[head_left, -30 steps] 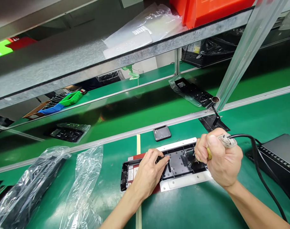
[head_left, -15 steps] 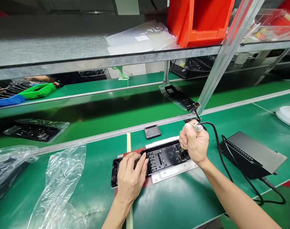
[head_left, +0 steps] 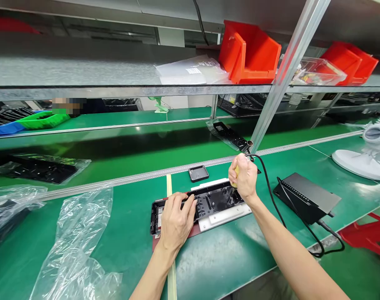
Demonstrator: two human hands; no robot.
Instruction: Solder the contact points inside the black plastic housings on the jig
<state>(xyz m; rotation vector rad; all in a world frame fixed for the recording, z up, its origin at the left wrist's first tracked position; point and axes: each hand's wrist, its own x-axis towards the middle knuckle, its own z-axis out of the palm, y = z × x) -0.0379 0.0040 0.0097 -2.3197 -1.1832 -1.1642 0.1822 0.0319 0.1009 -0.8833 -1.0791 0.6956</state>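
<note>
A long black plastic housing (head_left: pixel 219 199) with small posts inside lies in a white and dark-red fixture (head_left: pixel 227 217) on the green bench. My left hand (head_left: pixel 177 214) rests over the housing's left half, its bent fingers holding the housing down. My right fist (head_left: pixel 243 177) is wrapped round an upright corded electric screwdriver (head_left: pixel 236 171), yellow where it shows. Its lower end points into the right part of the housing; the hand partly hides the tip. Just behind the housing sits a small black tray (head_left: pixel 198 173) with tiny silver pieces in it.
A black box (head_left: pixel 308 198) with cables stands to the right, near a white fan (head_left: pixel 358 162). Clear plastic bags (head_left: pixel 80 225) lie to the left. A slanted metal post (head_left: pixel 271 104) rises behind my right hand, and red bins (head_left: pixel 255 54) stand on the shelf above.
The view has shifted, showing more of the upper shelf and the fan. My right hand stays on the screwdriver over the housing's right part, and my left hand stays on the housing.
</note>
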